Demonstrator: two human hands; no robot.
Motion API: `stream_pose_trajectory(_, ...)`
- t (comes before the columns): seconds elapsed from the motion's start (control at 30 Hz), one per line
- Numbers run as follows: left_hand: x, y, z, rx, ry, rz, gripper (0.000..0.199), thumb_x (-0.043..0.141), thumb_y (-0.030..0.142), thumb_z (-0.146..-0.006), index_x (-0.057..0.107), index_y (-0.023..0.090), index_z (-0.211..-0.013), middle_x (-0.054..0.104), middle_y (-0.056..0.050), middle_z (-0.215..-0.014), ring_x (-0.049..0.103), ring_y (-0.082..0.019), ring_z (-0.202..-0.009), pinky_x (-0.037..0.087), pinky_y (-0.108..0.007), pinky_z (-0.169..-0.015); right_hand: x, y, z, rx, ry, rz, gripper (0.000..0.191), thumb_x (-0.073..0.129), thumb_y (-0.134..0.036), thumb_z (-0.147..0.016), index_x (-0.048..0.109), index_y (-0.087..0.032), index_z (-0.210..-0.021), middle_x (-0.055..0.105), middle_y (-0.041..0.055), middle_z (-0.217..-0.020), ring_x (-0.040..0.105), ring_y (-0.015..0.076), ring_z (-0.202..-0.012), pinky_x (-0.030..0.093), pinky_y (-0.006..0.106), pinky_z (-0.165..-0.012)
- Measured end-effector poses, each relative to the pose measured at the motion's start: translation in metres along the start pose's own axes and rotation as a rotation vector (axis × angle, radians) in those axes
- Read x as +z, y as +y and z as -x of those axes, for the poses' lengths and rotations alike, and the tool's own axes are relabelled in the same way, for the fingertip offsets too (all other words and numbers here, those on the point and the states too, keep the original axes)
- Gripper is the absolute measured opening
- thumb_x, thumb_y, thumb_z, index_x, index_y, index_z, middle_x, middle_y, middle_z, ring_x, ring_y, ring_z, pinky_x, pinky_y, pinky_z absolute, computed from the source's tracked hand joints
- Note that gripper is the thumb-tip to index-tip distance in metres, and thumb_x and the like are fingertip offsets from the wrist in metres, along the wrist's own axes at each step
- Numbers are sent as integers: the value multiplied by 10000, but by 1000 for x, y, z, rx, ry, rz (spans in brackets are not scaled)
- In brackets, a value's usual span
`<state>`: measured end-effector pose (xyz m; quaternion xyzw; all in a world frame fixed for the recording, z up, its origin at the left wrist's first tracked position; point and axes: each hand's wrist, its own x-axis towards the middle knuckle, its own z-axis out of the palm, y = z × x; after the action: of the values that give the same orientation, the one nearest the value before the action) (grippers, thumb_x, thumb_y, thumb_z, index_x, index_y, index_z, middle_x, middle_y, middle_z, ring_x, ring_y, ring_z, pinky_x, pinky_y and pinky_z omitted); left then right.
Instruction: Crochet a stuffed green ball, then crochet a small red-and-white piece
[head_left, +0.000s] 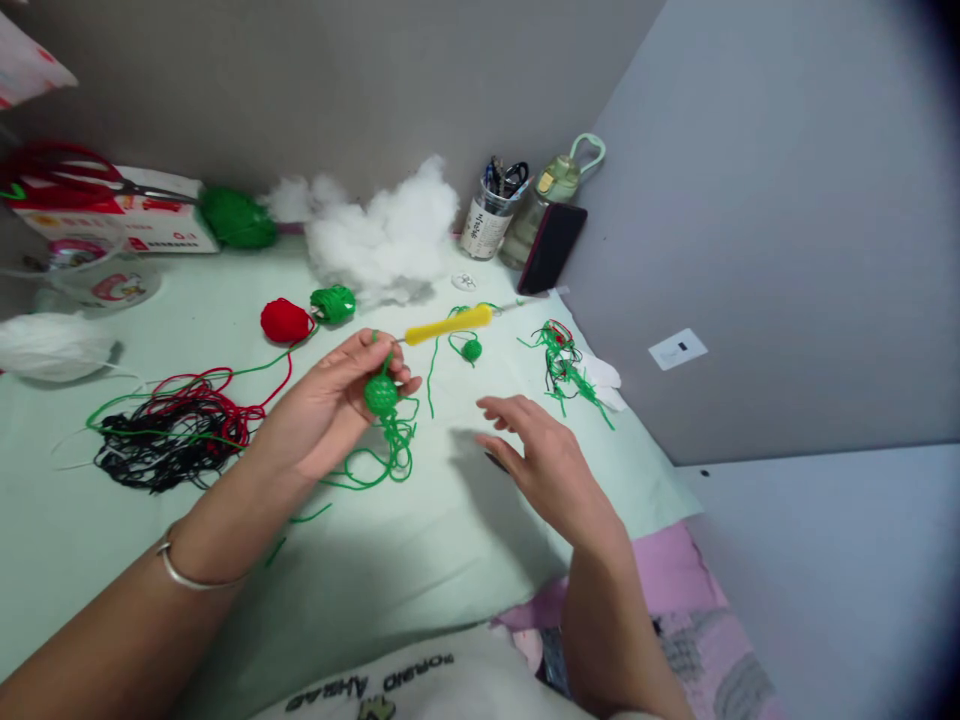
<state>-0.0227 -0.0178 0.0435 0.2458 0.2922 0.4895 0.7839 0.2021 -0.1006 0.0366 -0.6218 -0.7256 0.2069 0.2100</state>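
Between the fingers of my left hand (pixel 349 385) is a small green crocheted ball (pixel 381 395), with green yarn (pixel 397 450) trailing below it onto the cloth. The yellow-handled crochet hook (pixel 448 324) extends to the right from my left fingertips. To the right, my right hand (pixel 536 450) is raised over the table, its fingers apart and holding nothing. A second, smaller green ball (pixel 471 350) lies beyond my hands, with loose yarn around it.
Tangled black yarn (pixel 161 440) lies left, near a red yarn ball (pixel 286 321) and green yarn ball (pixel 333 304). White stuffing (pixel 386 240), a pen cup (pixel 486 225), a bottle (pixel 529 215) and a phone (pixel 553 248) stand behind. Yarn scraps (pixel 566 365) lie right.
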Motion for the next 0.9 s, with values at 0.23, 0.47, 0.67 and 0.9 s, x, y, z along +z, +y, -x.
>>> stream_pose_trajectory(0.23, -7, 30, 6, 20, 3, 72, 169, 673, 203, -928, 704, 167, -766, 719, -25, -827, 723, -168, -853, 628, -381, -918, 14, 31, 21, 231, -289, 513, 256, 475, -98, -972, 671, -156, -1126, 659, 126, -1055, 666, 267, -926, 483, 367, -720)
stream_pose_trajectory(0.47, -5, 32, 13, 103, -144, -5, 168, 814, 300, -809, 709, 205, -720, 787, -34, -916, 695, -273, -1165, 507, -399, -1133, 17, 17, 2, 151, -81, -794, 148, 610, -349, -966, 654, -222, -1029, 646, 29, -914, 648, 150, -730, 492, 287, -626)
stream_pose_trajectory(0.67, 11, 16, 18, 28, -7, -35, 109, 753, 212, -829, 709, 215, -730, 758, -7, -870, 726, -240, -1065, 533, -388, -1074, 47, -46, -39, 226, -252, -1643, 412, 814, -493, -769, 648, -219, -1027, 578, -72, -717, 361, 26, -433, 288, 181, -397)
stream_pose_trajectory(0.9, 3, 39, 19, 157, -46, 56, 174, 713, 227, -884, 677, 201, -716, 752, 5, -883, 678, -228, -1158, 558, -426, -1083, 66, -32, -36, 386, -297, -1255, 303, 819, -367, -763, 581, -184, -803, 565, -84, -564, 402, 42, -400, 286, 185, -390)
